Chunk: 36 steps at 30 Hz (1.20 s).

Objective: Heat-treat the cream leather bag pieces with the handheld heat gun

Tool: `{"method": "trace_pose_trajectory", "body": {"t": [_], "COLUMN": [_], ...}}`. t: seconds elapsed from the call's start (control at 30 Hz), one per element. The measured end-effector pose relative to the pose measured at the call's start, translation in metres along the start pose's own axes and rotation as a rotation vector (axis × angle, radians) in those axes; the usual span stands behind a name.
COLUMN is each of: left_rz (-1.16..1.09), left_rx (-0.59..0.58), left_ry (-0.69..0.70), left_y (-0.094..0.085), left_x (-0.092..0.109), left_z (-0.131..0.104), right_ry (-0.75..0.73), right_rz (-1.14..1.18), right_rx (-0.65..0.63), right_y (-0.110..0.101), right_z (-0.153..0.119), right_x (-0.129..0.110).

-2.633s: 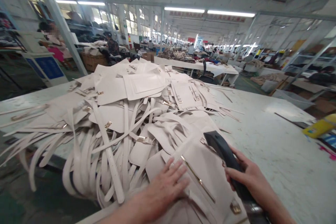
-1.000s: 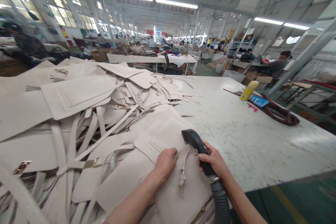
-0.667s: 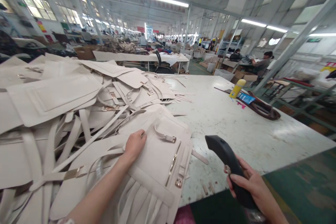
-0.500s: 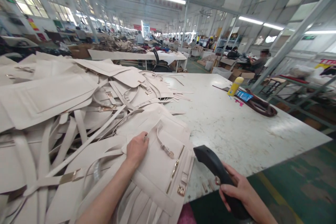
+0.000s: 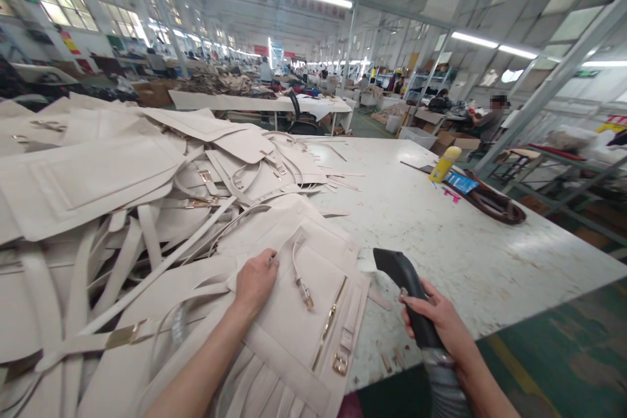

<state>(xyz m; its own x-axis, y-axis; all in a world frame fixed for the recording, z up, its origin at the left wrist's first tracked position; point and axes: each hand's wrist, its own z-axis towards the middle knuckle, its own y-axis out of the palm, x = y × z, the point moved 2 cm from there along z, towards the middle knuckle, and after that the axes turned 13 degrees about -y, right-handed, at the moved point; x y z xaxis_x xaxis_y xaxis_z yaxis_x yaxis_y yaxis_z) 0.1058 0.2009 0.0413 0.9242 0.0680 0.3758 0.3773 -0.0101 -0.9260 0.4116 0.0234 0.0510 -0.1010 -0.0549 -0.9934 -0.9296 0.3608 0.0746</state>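
Right fingers (image 5: 434, 294) wrapped round a black nozzle (image 5: 396, 266), gripping it behind its curved head, a hold that probably leaves the mouth free to be aimed. It points away and leftward from those fingers, over the tabletop (image 5: 421, 235) and just off the bag's edge. Below them a ribbed hose (image 5: 445, 385) drops out of view.

Across to the left fingers (image 5: 264, 260): curled closed, pinching an edge of the beige bag (image 5: 294, 313), though the knuckles hide exactly which fold. That pinch likely steadies the limp piece. The bag lies beneath them and to their right, its little strap (image 5: 298, 271) beside the fingertips, the gold zip (image 5: 329, 326) and buckle (image 5: 339, 363) farther right, nearer the nozzle.

Outward now! Left of those fingers, a big pile (image 5: 112, 170) of similar beige pieces, heaped loosely, perhaps for easy reach. Well beyond the right fingers stand a yellow bottle (image 5: 445, 164) and a dark coil (image 5: 494, 204), seemingly parked out of the way.
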Motion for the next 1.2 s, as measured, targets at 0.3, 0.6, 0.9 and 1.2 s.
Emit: {"method": "trace_pose_trajectory", "body": {"t": [0.3, 0.6, 0.9, 1.2], "left_rz": [-0.312, -0.455, -0.577, -0.503], "left_rx": [-0.16, -0.003, -0.139, -0.389], "left_ry": [0.01, -0.113, -0.138, 0.064], "left_y": [-0.003, 0.0, -0.009, -0.057], "left_x": [0.018, 0.004, 0.003, -0.037], "left_z": [0.038, 0.092, 0.084, 0.012], "right_ry": [0.063, 0.101, 0.181, 0.085], "right_rz": [-0.147, -0.068, 0.115, 0.122], "right_rx": [-0.094, -0.218, -0.434, -0.346], "right_y": [0.032, 0.04, 0.057, 0.098], "right_z": [-0.015, -0.054, -0.077, -0.032], "right_x": [0.012, -0.015, 0.017, 0.003]}}
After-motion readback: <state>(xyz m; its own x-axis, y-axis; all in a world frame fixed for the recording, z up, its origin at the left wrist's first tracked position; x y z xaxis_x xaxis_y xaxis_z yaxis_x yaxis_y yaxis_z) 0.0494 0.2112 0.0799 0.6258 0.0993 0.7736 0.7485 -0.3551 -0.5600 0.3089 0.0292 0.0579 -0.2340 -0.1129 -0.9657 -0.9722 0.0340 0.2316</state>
